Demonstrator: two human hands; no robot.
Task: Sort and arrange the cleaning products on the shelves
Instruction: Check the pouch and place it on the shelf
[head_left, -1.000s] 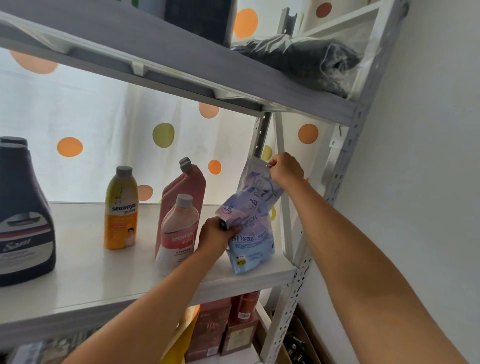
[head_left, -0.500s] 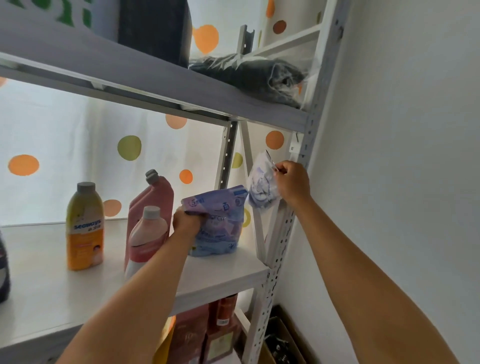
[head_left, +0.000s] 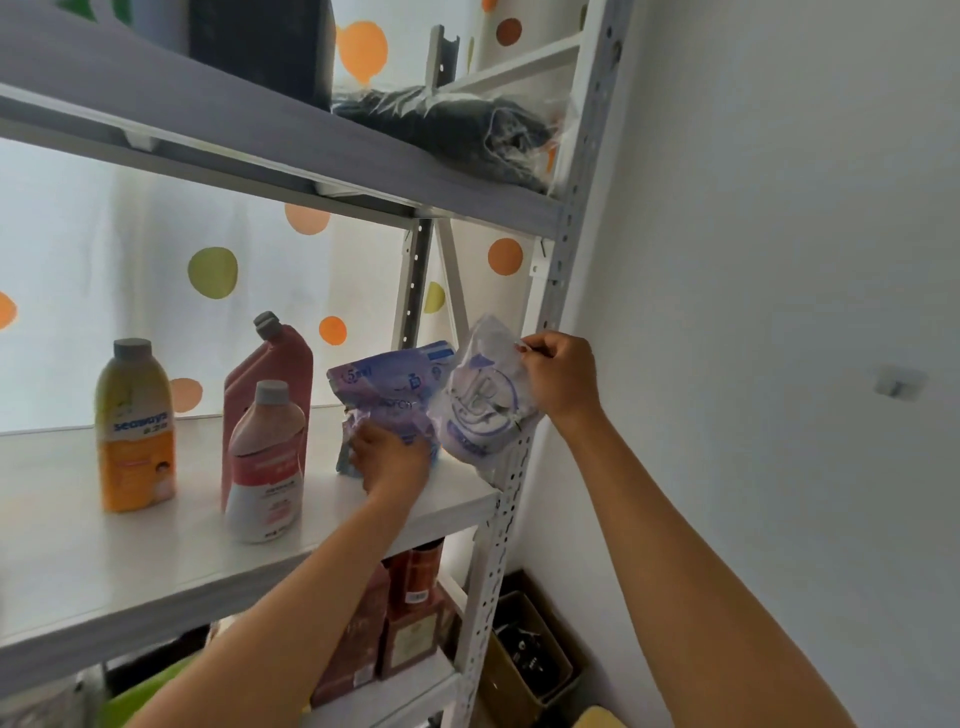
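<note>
Two soft refill pouches sit at the right end of the white shelf (head_left: 130, 561), near its front right corner. Left hand (head_left: 392, 460) presses on the lower front of the purple pouch (head_left: 387, 395), which stands on the shelf; whether its grip curls round the pouch I can't tell. Right hand (head_left: 561, 379) pinches the top corner of the pale pouch (head_left: 480, 410), narrow grip, w/ the pouch hanging just beside the corner post (head_left: 558, 291). Both look floppy and light-ish (liquid inside prob. shifts), film likely slick, so they'll slump unless leaned on sth. Best hold: top seam or low on the body, not the belly. The pink bottle (head_left: 265, 462), pink jug (head_left: 280, 364) and yellow bottle (head_left: 136, 426) stand further left, mid-shelf.
</note>
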